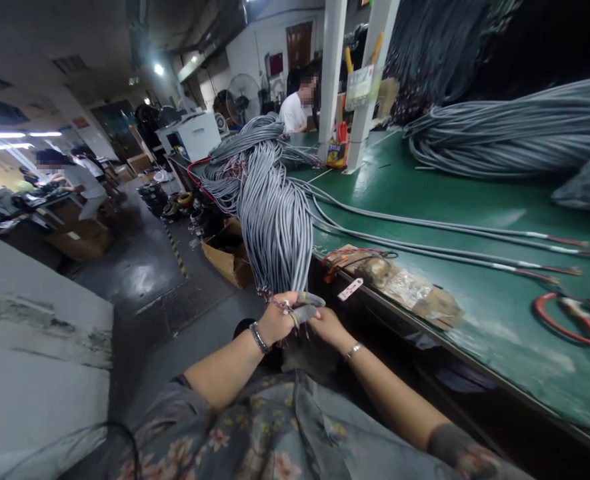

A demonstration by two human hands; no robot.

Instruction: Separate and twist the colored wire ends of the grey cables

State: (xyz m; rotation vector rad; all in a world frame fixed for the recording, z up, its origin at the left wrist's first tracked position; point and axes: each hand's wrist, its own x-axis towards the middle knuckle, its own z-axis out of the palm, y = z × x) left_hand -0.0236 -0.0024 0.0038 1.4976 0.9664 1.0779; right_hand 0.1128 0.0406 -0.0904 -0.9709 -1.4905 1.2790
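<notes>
Right in front of my body, my left hand (279, 323) is closed around the stripped wire ends of grey cables, with small coloured wires poking out near its fingers. Grey coverings show on its thumb and forefinger. My right hand (329, 328) meets it from the right, fingertips pinched by the left thumb; what they hold is hidden. A thick bundle of grey cables (277, 217) hangs over the corner of the green bench, its lower ends just beyond my hands. A few separate cables (405, 240) stretch right across the bench, with white bands and red wires at their tips.
The green workbench (479, 207) carries a large grey cable coil (505, 130), red-handled pliers (569, 319) and a taped cardboard piece (405, 287) along its front edge. An open carton (229, 252) stands on the floor at left. A co-worker (295, 110) sits behind the bench.
</notes>
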